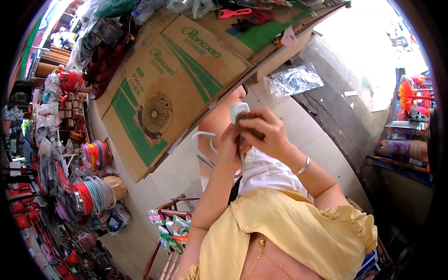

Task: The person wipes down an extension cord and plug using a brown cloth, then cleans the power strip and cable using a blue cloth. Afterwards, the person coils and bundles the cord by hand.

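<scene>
Both hands are close together above the lap, near the edge of the cardboard-covered table. My left hand [228,143] has its fingers wrapped round a white cable [204,135], which loops out to its left and hangs below it. My right hand [266,130], with a silver bangle at the wrist, pinches a small brown object [243,122] too hidden by the fingers to name. Just above the fingertips a white rounded piece [239,111] sticks up, touching the brown object.
Flattened cardboard [186,70] covers the table ahead, with red scissors [259,17] at its far side. A clear plastic bag [296,80] lies on the floor beyond. Coiled hoses [99,195] and packed goods stand at left; small packets [175,231] sit on a rack below.
</scene>
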Motion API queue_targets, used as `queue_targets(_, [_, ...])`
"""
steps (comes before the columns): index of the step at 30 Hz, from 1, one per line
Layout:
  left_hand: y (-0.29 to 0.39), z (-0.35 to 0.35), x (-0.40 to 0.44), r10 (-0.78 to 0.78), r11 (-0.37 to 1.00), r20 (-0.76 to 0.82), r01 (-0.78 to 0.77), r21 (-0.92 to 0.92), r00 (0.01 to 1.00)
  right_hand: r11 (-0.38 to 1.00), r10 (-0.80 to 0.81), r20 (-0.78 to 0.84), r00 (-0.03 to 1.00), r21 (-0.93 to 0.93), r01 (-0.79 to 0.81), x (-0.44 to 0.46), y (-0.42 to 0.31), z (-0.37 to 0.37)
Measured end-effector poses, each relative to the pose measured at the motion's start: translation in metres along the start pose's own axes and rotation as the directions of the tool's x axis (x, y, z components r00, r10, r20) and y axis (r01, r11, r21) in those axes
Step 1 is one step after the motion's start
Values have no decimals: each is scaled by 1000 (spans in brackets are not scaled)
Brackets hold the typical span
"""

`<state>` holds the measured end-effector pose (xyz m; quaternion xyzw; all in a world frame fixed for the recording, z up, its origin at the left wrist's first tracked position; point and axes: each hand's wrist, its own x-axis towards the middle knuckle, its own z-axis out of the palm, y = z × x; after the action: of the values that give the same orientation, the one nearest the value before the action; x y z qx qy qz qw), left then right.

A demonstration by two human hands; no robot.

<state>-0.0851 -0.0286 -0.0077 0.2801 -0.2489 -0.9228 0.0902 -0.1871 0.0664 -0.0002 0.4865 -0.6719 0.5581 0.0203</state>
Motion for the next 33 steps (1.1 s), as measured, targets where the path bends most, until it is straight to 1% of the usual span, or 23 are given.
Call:
queue_targets(1, [3, 0, 0, -24, 1000, -42, 25, 18, 999, 999, -37, 25, 999, -7, 37, -2, -2, 0])
queue_targets(2, [4, -2, 0, -23, 999, -46, 25, 24, 999, 1000, -10, 56, 998, 7, 9, -4, -2, -2])
queue_targets(4, [-2, -10, 2, -91, 995, 16, 90, 39, 996, 1000, 20, 87, 996, 22, -22, -7, 2, -9])
queue_targets(6, [-7, -10, 3, -124, 992, 32, 122, 39, 992, 982, 137, 217, 967, 100, -162, -11, 7, -19])
queue_targets(7, [-5, -7, 2, -128, 991, 31, 126, 44, 991, 981, 140, 212, 967, 101, -164, -16, 11, -22])
queue_targets(9, [4, 3, -2, -32, 997, 22, 33, -66, 999, 960, 225, 171, 959, 131, -248, -25, 17, -26])
queue_targets(10, [10, 3, -2, -59, 997, 37, 60, -52, 998, 944, 238, 126, 963, 202, -260, -25, 16, -29])
queue_targets(11, [12, 1, -1, -56, 997, 34, 58, -49, 998, 944, 237, 126, 963, 206, -259, -26, 17, -30])
queue_targets(13, [14, -4, 0, -42, 998, 167, 51, -47, 985, 887, 392, 32, 920, 251, -387, -29, 20, -33])
queue_targets(14, [15, -3, 1, -45, 998, 166, 53, -40, 985, 888, 398, 12, 917, 249, -388, -27, 20, -34])
queue_targets(15, [15, 1, 1, -57, 997, 109, 63, -50, 992, 886, 401, 5, 916, 252, -389, -25, 17, -34])
queue_targets(16, [14, 5, 2, -70, 995, 51, 73, -61, 996, 907, 362, -10, 932, 237, -349, -21, 14, -34])
queue_targets(17, [12, 10, 1, -75, 995, 52, 78, -57, 996, 925, 321, -23, 947, 220, -308, -18, 12, -33])
queue_targets(18, [11, 16, 0, -47, 997, -35, 45, -60, 998, 964, 226, -74, 971, 157, -213, -15, 12, -28])
queue_targets(19, [10, 20, -1, -17, 998, -122, 9, -61, 992, 964, 228, -76, 971, 157, -214, -10, 9, -26])
queue_targets(20, [9, 22, -1, -18, 998, -122, 11, -60, 992, 983, 151, -81, 985, 113, -142, -4, 3, -24])
queue_targets(22, [7, 25, -2, 52, 999, -28, -52, 2, 998, 1000, -15, -82, 996, -7, 15, 5, 1, -18])
queue_targets(23, [6, 27, -3, 52, 999, -29, -52, 4, 998, 1000, -15, -85, 996, -6, 14, 9, 1, -14])
queue_targets(25, [5, 28, -4, 133, 985, -52, -126, 116, 990, 960, -179, -20, 984, -224, 170, 17, 0, -8])
queue_targets(27, [9, 17, -1, 131, 980, -25, -126, 154, 991, 970, -166, -56, 984, -190, 153, 22, 11, -3])
queue_targets(29, [9, 15, -4, 33, 995, -173, -16, 95, 984, 977, -17, -136, 990, -211, -12, 24, 21, -1])
queue_targets(31, [10, 15, -2, 27, 994, -209, -3, 113, 978, 984, 0, -135, 991, -178, -25, 21, 12, 1])
queue_targets(33, [4, 3, 0, 95, 983, -1, -93, 156, 996, 975, -146, -39, 988, -178, 137, 11, 2, 2])
